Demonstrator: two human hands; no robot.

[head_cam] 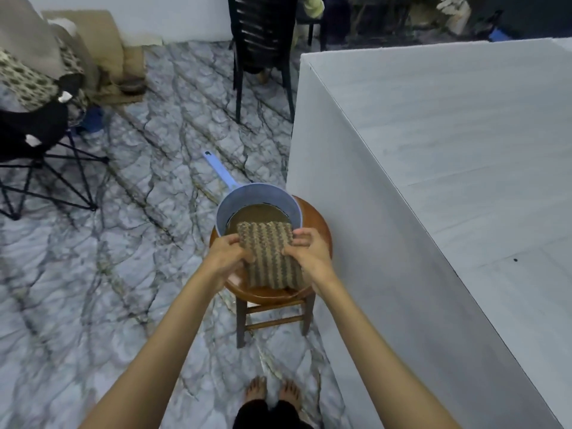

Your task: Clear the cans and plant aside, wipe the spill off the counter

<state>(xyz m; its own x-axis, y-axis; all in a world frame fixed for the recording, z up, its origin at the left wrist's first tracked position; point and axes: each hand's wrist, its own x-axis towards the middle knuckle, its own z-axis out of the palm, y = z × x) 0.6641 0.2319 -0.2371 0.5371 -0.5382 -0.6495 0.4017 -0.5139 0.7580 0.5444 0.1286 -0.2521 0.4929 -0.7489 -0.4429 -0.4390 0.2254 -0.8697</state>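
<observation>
Both hands were clamped on a striped knitted cloth [271, 255] — left hand [227, 255] gripping its left edge, right hand [306, 250] its right edge, fingers curled over the top. The cloth hung over a round wooden stool [322, 243], its far end over the rim of a blue dipper [258, 196] holding murky brown water. The dipper sat on the stool, its handle pointing away over the marbled floor [123, 274]. The white counter [448, 134] stood just right of the stool — its top looked bare and dry in view. Bare feet [272, 394] showed below, and a black chair [263, 41] stood beyond.
</observation>
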